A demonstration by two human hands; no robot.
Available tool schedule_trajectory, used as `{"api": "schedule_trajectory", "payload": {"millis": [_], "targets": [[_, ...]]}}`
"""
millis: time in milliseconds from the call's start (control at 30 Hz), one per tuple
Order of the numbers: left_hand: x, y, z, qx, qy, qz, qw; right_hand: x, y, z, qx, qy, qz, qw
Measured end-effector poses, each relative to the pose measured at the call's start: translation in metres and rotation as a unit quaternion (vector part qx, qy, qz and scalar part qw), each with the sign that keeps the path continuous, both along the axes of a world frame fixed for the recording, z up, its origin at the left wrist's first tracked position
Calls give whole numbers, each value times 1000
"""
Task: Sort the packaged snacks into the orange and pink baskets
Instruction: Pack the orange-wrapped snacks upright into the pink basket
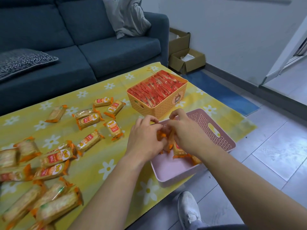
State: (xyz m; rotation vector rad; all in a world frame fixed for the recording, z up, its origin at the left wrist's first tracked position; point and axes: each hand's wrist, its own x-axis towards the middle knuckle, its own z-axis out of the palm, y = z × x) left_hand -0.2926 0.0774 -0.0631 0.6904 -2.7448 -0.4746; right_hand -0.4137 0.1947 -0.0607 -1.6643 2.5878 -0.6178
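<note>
head view: hands [144, 138] clasped round packs [179, 151] in pink basket [221, 135], full orange basket [166, 108] behind

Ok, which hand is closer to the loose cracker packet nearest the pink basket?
Left. The left hand sits just right of the cracker packet; the right hand is farther right, over the pink basket.

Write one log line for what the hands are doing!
left hand: holds cracker packs | right hand: holds cracker packs | where: pink basket | orange basket: full | cloth: loose packs waiting
</note>
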Motion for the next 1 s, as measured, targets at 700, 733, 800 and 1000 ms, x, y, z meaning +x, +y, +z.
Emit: {"api": "schedule_trajectory", "payload": {"millis": [700, 733, 800, 1000], "targets": [[-12, 5, -1, -5, -17, -6, 1000, -11, 5, -12, 201, -109, -201, 953], [-12, 5, 0, 1, -14, -4, 1000, -17, 8, -7, 189, -137, -208, 950], [-13, 4, 0, 7, -13, 2, 1000, -27, 14, -1, 131, -200, -208, 948], [-21, 13, 5, -19, 47, -13, 999, -22, 8, -9, -40, -245, -118, 962]]}}
